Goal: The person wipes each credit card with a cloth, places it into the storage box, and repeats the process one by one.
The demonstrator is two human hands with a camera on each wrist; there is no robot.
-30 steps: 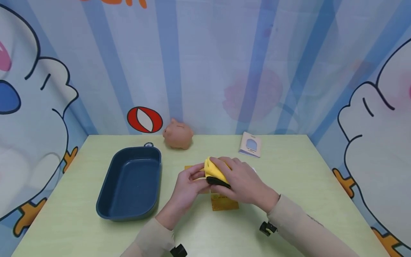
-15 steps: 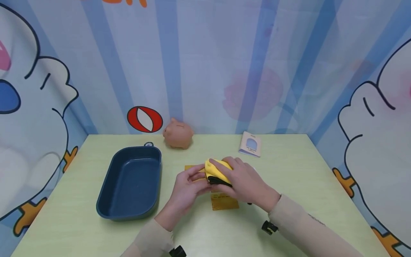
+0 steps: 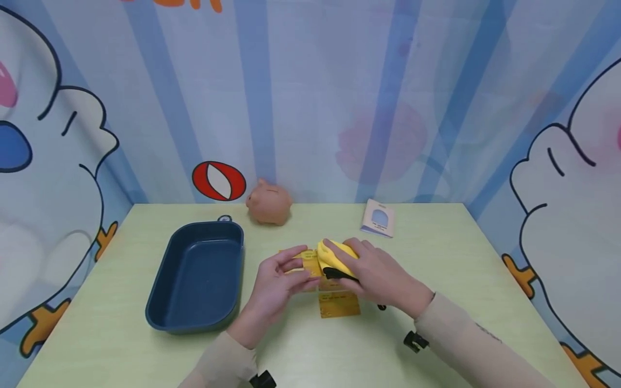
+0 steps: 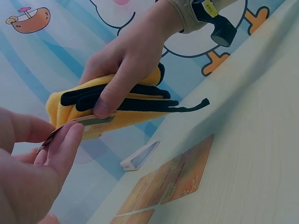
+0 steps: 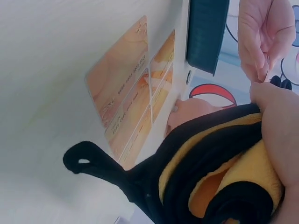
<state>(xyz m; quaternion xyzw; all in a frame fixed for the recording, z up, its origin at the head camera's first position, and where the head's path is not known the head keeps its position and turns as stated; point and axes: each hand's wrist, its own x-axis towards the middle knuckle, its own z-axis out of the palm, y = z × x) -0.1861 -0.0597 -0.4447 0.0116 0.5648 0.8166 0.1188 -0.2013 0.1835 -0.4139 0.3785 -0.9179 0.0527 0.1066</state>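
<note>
My left hand pinches a gold bank card between thumb and fingers, raised over the table. A folded yellow cloth with black edging is bunched in my right hand. The cloth lies against the card's right end, and in the left wrist view the right thumb presses near the card's edge. From the cloth a black hanging loop dangles, plain in the right wrist view. Below the hands, several similar gold cards lie flat in rows, some hidden behind the fingers.
To the left stands a deep blue tray. A pink piggy bank is at the table's back edge, and a small pale booklet at the back right. A printed striped curtain rises behind the pale table.
My right hand and the cloth have slid to the right along the card, uncovering more of it. The left hand has shifted slightly left with the card.
</note>
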